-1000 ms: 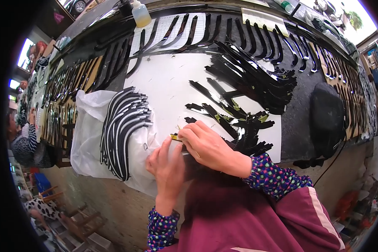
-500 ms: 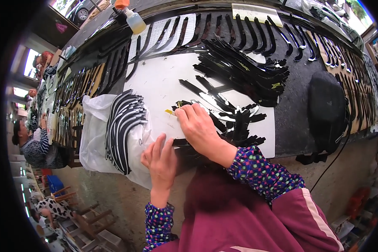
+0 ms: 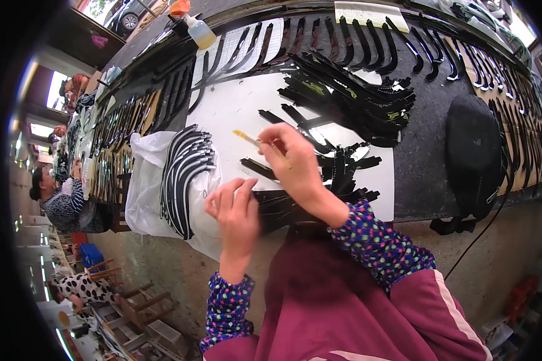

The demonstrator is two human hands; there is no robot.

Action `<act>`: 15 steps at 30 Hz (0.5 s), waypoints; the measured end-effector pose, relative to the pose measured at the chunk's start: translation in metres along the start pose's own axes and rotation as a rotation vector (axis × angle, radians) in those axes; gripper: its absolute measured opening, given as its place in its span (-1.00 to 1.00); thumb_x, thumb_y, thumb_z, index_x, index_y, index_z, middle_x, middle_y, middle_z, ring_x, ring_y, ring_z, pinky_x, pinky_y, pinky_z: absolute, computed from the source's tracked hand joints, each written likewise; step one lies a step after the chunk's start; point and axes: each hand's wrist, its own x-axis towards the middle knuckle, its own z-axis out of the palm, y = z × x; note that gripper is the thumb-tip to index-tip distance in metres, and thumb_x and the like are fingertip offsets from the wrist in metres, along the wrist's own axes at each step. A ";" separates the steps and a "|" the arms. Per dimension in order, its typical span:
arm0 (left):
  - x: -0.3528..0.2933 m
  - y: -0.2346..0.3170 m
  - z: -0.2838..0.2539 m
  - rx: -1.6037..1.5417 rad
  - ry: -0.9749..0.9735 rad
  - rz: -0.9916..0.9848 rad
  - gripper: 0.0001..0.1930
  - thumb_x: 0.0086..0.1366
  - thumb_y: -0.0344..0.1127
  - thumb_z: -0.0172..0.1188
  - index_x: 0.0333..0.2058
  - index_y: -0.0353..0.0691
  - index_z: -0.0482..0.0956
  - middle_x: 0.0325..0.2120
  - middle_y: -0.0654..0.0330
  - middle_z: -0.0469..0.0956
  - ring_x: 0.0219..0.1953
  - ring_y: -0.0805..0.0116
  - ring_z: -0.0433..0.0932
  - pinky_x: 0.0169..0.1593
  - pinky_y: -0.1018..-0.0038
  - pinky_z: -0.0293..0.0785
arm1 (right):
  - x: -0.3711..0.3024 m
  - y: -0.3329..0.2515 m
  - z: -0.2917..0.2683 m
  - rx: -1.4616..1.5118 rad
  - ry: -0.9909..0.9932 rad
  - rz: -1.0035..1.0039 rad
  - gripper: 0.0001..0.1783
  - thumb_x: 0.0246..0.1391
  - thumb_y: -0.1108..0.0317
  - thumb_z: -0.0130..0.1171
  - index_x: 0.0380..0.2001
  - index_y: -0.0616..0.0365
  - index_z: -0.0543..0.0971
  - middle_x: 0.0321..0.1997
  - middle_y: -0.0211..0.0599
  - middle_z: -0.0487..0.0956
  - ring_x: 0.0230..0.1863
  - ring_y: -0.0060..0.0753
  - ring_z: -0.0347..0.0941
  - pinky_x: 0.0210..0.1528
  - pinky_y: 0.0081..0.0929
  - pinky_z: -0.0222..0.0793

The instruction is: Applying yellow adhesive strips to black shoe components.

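My right hand (image 3: 292, 165) is closed around a thin yellow-tipped stick (image 3: 246, 137) that looks like a small brush, held above the white board (image 3: 226, 108). Beneath and beside that hand lie loose black curved strips (image 3: 343, 171). My left hand (image 3: 235, 207) is at the board's near edge, fingers bent and slightly apart, somewhat blurred. Its fingertips are beside a dark flat piece (image 3: 277, 207); whether they touch it I cannot tell. Left of it, a stack of black strips with white edges (image 3: 183, 180) rests on a clear plastic bag (image 3: 141, 201).
A thick heap of black strips (image 3: 349, 102) covers the board's far right. Rows of curved strips line the table's back and sides. A bottle of yellowish liquid (image 3: 202, 35) stands at the back. A black mesh-covered object (image 3: 474, 150) is at right; another person (image 3: 63, 195) sits far left.
My right hand has moved up and away from the near strips, with the yellow-tipped stick in it. My left hand has shifted slightly up and right. The view has shifted a little.
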 end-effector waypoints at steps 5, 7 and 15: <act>0.049 0.042 0.033 -0.163 -0.067 0.172 -0.59 0.26 -0.38 0.20 0.11 -0.03 0.54 -0.06 0.27 0.48 0.00 0.34 0.46 0.18 0.25 0.10 | -0.004 -0.037 -0.070 0.142 0.176 -0.065 -0.85 0.21 0.55 0.22 -0.15 0.23 0.53 -0.23 -0.35 0.61 -0.22 -0.54 0.63 -0.19 -0.65 0.50; 0.065 0.055 0.049 -0.021 -0.103 0.312 -0.54 0.28 -0.35 0.19 0.17 -0.04 0.50 -0.02 0.27 0.46 0.04 0.37 0.43 0.19 0.22 0.11 | -0.010 -0.040 -0.101 0.054 0.265 -0.091 -0.84 0.22 0.56 0.20 -0.13 0.25 0.53 -0.21 -0.35 0.60 -0.22 -0.51 0.63 -0.18 -0.65 0.51; 0.097 0.060 0.081 0.015 -0.195 0.307 -0.45 0.31 -0.33 0.18 0.30 -0.04 0.41 0.03 0.34 0.43 0.06 0.36 0.38 0.21 0.24 0.04 | -0.026 -0.001 -0.153 0.005 0.463 -0.011 -0.80 0.22 0.65 0.16 -0.09 0.32 0.51 -0.14 -0.31 0.55 -0.18 -0.51 0.58 -0.04 -0.61 0.50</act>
